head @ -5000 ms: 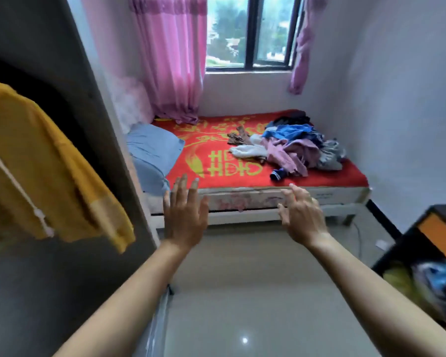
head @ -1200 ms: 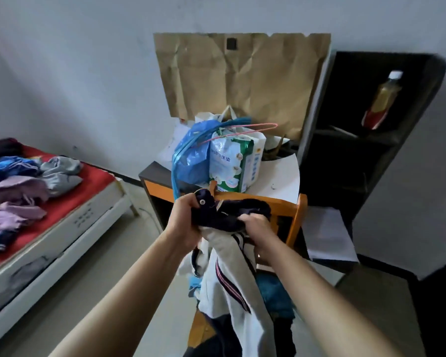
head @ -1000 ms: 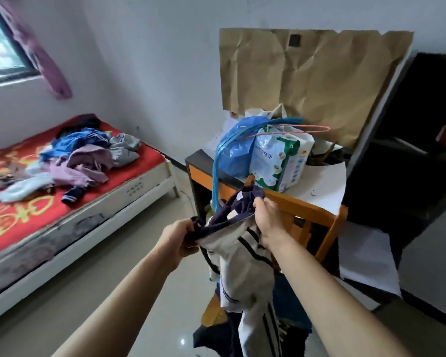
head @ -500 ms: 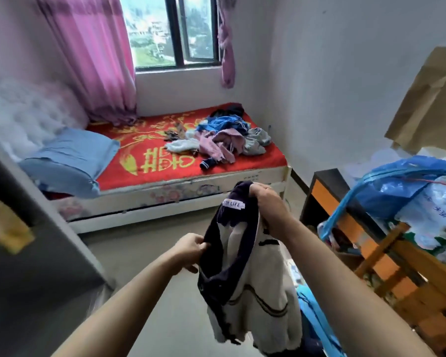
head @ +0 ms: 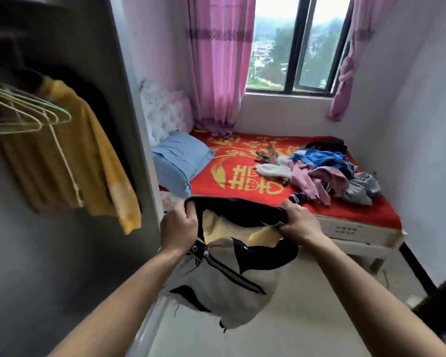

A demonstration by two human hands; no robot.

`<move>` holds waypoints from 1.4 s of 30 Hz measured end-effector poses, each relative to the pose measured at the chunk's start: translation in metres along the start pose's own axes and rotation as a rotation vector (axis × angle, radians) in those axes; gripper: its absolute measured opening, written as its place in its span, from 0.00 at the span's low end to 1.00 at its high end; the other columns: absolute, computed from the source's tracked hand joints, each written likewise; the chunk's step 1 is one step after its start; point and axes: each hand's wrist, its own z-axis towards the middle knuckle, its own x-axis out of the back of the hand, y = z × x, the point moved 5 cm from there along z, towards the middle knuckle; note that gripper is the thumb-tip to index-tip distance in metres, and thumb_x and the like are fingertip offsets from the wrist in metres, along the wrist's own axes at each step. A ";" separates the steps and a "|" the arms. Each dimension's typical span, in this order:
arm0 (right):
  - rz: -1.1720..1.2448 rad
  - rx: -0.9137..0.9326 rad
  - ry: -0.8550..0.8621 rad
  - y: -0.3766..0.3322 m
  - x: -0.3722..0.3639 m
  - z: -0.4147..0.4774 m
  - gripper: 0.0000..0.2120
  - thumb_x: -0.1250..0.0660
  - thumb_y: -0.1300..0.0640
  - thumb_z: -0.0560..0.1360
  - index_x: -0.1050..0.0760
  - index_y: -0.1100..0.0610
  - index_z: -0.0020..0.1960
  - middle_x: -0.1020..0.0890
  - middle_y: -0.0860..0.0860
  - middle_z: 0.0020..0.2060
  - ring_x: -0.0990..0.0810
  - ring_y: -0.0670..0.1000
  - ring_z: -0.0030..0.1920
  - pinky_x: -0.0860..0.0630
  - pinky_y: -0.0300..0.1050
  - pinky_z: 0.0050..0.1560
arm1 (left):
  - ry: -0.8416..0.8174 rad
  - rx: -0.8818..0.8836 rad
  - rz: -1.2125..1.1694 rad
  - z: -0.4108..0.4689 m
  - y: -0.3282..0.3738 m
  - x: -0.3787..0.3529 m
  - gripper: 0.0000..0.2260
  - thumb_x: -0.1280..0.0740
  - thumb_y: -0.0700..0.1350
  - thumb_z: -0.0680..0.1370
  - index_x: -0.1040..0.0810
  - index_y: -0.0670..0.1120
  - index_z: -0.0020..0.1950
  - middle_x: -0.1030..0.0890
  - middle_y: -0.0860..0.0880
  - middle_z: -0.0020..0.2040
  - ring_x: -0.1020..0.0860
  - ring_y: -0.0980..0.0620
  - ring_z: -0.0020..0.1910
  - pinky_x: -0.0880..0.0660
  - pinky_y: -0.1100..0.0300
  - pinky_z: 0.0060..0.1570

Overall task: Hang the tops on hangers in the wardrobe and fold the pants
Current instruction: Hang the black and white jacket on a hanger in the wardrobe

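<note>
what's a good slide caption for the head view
Left hand and right hand grip a cream-and-navy jacket by its collar beside the wardrobe hangers.

Jacket (head: 224, 287): matt cloth, cream with navy trim; zip (head: 216, 264) of shiny metal. Hangers (head: 23, 112): thin wire with a smooth pale coating. Yellow top (head: 93, 163): soft matt cloth with a white cord. Wardrobe panel (head: 119, 73): smooth, matt grey board. Curtain (head: 216, 73): thin pink cloth, slightly sheer. Bed cover (head: 242, 181): matt red cloth with a gold print. Pillow (head: 178, 161): creased pale-blue cloth. Pile of clothes (head: 327, 171): mixed crumpled cloth. Floor (head: 294, 318): smooth, pale, glossy. Wall (head: 422, 124): matt white. Window frame (head: 298, 42): dark and smooth, around clear glass.
</note>
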 end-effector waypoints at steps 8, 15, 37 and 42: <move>0.166 0.196 0.112 -0.137 -0.043 0.107 0.05 0.38 0.62 0.75 0.30 0.57 0.50 0.18 0.61 0.46 0.19 0.63 0.48 0.30 0.49 0.40 | -0.049 -0.052 0.264 0.068 -0.067 0.071 0.19 0.30 0.66 0.72 0.21 0.61 0.60 0.15 0.57 0.47 0.17 0.52 0.46 0.23 0.60 0.40; 0.537 0.402 -0.150 -0.285 -0.095 0.178 0.09 0.38 0.63 0.72 0.22 0.57 0.49 0.17 0.56 0.47 0.20 0.59 0.51 0.25 0.49 0.49 | 0.145 0.276 0.303 0.128 -0.154 0.105 0.06 0.35 0.38 0.76 0.28 0.49 0.45 0.26 0.50 0.45 0.23 0.43 0.47 0.32 0.57 0.40; 0.416 0.980 -0.517 -0.514 -0.151 0.271 0.16 0.24 0.50 0.68 0.22 0.58 0.50 0.18 0.52 0.42 0.19 0.55 0.45 0.21 0.49 0.43 | 0.495 0.518 0.118 0.186 -0.218 0.153 0.17 0.40 0.52 0.83 0.27 0.49 0.35 0.26 0.56 0.26 0.28 0.60 0.26 0.38 0.65 0.26; -0.096 1.140 -0.402 -0.541 -0.170 0.264 0.26 0.18 0.49 0.60 0.24 0.55 0.53 0.23 0.50 0.43 0.20 0.56 0.50 0.21 0.50 0.47 | 0.723 0.472 0.308 0.206 -0.221 0.213 0.14 0.38 0.50 0.82 0.26 0.43 0.40 0.23 0.45 0.33 0.22 0.41 0.36 0.33 0.53 0.32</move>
